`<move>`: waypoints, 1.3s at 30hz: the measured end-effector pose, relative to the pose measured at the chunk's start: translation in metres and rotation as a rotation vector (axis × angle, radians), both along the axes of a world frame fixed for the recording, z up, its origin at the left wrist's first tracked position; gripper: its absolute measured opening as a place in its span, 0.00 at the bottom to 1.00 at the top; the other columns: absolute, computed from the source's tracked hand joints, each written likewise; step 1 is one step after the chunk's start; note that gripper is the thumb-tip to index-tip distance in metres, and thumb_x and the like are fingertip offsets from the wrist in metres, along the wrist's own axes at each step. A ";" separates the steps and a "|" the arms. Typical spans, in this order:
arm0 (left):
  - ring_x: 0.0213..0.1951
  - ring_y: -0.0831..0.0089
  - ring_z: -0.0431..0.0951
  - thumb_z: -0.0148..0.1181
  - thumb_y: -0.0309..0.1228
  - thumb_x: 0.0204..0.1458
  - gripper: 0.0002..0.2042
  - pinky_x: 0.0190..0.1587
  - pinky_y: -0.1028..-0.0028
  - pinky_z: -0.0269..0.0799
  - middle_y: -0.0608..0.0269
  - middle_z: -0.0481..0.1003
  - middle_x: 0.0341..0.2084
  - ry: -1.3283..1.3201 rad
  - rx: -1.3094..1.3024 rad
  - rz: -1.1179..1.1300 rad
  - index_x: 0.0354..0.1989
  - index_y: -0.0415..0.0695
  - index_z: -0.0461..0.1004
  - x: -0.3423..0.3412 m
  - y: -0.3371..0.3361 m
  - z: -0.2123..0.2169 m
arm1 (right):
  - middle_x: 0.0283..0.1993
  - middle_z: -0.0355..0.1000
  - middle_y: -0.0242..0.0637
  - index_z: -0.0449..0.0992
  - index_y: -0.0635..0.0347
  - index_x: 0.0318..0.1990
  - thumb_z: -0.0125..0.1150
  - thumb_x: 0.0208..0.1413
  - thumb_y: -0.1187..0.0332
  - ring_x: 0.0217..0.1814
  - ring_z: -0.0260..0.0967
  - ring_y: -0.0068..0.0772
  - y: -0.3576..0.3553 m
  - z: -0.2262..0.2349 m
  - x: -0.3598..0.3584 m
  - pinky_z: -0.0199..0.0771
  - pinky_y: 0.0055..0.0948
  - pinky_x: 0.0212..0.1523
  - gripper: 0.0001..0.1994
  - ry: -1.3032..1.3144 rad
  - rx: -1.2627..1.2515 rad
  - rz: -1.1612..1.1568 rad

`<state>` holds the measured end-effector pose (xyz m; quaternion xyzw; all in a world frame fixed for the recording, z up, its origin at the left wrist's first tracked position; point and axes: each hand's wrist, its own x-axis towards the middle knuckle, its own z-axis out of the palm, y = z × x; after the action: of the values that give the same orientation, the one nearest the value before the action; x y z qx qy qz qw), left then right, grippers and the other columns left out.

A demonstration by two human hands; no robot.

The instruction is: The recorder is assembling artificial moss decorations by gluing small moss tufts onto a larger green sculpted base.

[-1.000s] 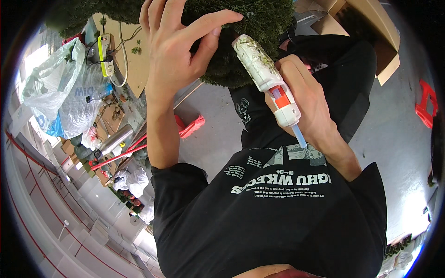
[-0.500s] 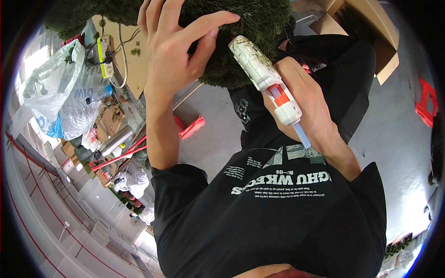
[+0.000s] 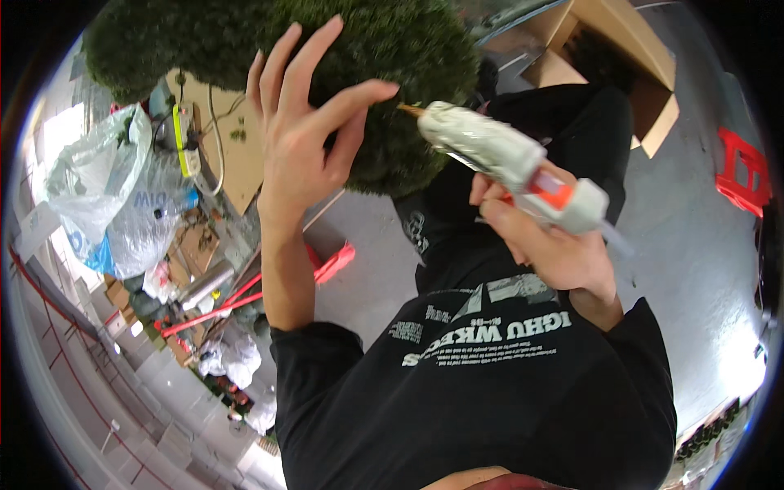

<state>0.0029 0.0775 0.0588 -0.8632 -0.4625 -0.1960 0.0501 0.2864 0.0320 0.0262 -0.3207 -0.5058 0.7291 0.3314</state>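
Rounded clumps of dense artificial green foliage fill the top of the head view. Over their near side is my left hand, its fingers spread and the index stretched out toward the right. I see nothing held in it. My right hand is wrapped round the handle of a whitish hot glue gun with an orange part near its back. A translucent glue stick sticks out of its rear, blurred. The gun's brownish nozzle points up-left, close to my left index fingertip and in front of the foliage.
An open cardboard box with dark greenery stands at the far right, beyond a red plastic stool. At left are a clear plastic bag, a power strip on cardboard, and a red broom.
The glue gun has swung to a flatter slant and its nozzle now shows against the foliage. My right hand has moved right and nearer me. The left hand sits slightly lower in view, fingers spread.
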 end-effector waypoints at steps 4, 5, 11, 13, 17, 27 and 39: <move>0.70 0.50 0.63 0.64 0.26 0.47 0.15 0.73 0.49 0.46 0.58 0.69 0.68 -0.028 -0.009 0.006 0.41 0.61 0.87 0.004 -0.001 0.001 | 0.24 0.72 0.31 0.76 0.63 0.37 0.53 0.69 0.62 0.14 0.62 0.18 0.041 -0.006 0.046 0.61 0.22 0.19 0.14 -0.106 0.036 -0.262; 0.70 0.50 0.63 0.64 0.26 0.47 0.15 0.73 0.49 0.46 0.58 0.69 0.68 -0.023 -0.010 0.016 0.41 0.61 0.87 0.005 -0.002 0.002 | 0.19 0.70 0.31 0.76 0.64 0.36 0.52 0.69 0.61 0.11 0.59 0.18 0.064 -0.014 0.057 0.58 0.21 0.16 0.15 -0.153 0.040 -0.301; 0.70 0.48 0.62 0.63 0.26 0.48 0.15 0.73 0.49 0.45 0.55 0.68 0.68 -0.006 -0.055 0.041 0.41 0.60 0.87 0.009 -0.005 0.008 | 0.28 0.72 0.32 0.78 0.65 0.50 0.53 0.71 0.59 0.17 0.56 0.13 0.229 -0.086 0.056 0.51 0.17 0.17 0.16 0.041 -0.064 -0.252; 0.70 0.47 0.62 0.63 0.26 0.48 0.15 0.74 0.48 0.44 0.54 0.68 0.68 0.013 -0.064 0.043 0.41 0.60 0.87 0.010 -0.004 0.008 | 0.27 0.79 0.39 0.80 0.60 0.42 0.59 0.67 0.57 0.27 0.79 0.32 0.284 -0.091 0.046 0.80 0.27 0.30 0.14 -0.048 -0.100 -0.086; 0.71 0.46 0.62 0.62 0.26 0.47 0.15 0.74 0.47 0.46 0.53 0.68 0.68 0.032 -0.073 0.060 0.41 0.59 0.87 0.011 -0.004 0.009 | 0.29 0.81 0.46 0.81 0.62 0.39 0.58 0.64 0.58 0.31 0.82 0.43 0.332 -0.090 0.034 0.82 0.34 0.32 0.14 -0.418 -0.055 -0.260; 0.72 0.45 0.59 0.61 0.26 0.44 0.16 0.74 0.47 0.44 0.50 0.67 0.68 0.041 -0.086 0.071 0.40 0.58 0.88 0.008 -0.002 0.002 | 0.47 0.80 0.57 0.83 0.64 0.42 0.60 0.54 0.68 0.52 0.79 0.57 0.353 -0.076 -0.040 0.79 0.49 0.51 0.13 -0.723 0.918 -0.291; 0.72 0.45 0.58 0.62 0.25 0.43 0.17 0.74 0.47 0.44 0.50 0.67 0.69 0.071 -0.100 0.080 0.40 0.57 0.88 0.009 -0.003 0.005 | 0.43 0.80 0.57 0.82 0.62 0.48 0.58 0.54 0.71 0.48 0.79 0.57 0.358 -0.092 -0.115 0.79 0.53 0.48 0.15 -0.905 1.041 -0.183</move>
<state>0.0119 0.0744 0.0638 -0.8517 -0.5040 -0.1398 0.0310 0.1712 0.3897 -0.0660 -0.4339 -0.8489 0.1556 0.2589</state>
